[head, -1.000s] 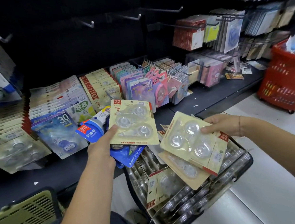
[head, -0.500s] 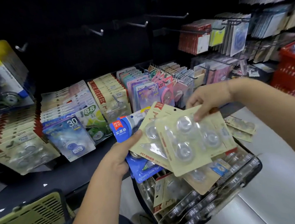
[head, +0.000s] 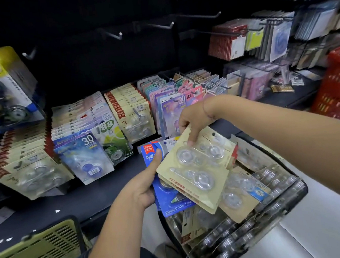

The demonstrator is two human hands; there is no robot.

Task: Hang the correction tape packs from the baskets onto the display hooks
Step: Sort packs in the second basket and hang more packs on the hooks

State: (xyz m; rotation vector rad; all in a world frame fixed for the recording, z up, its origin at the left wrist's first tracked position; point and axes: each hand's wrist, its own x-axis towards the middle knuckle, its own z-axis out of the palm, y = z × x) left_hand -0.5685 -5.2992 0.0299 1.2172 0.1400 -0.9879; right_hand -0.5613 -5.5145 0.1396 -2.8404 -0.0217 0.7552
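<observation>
My left hand [head: 144, 187] grips a stack of correction tape packs: a blue pack [head: 171, 200] underneath and cream packs [head: 196, 167] with clear blisters on top. My right hand [head: 195, 119] pinches the top edge of the uppermost cream pack, fingers on its front. Below them a dark basket [head: 298, 197] holds more cream packs [head: 237, 198] and clear tape cases. Bare metal display hooks [head: 115, 34] stick out of the black back panel above. Rows of packs hang on the lower hooks, among them matching cream packs [head: 133, 115].
A green basket [head: 32, 255] stands at the lower left. At the right edge is a red basket [head: 338, 87]. More hanging goods [head: 239, 40] fill the upper right. A black shelf ledge [head: 89, 198] runs beneath the hanging rows.
My right hand has carried its cream packs up from over the basket and laid them on the stack in my left hand. The view has shifted slightly left and closer.
</observation>
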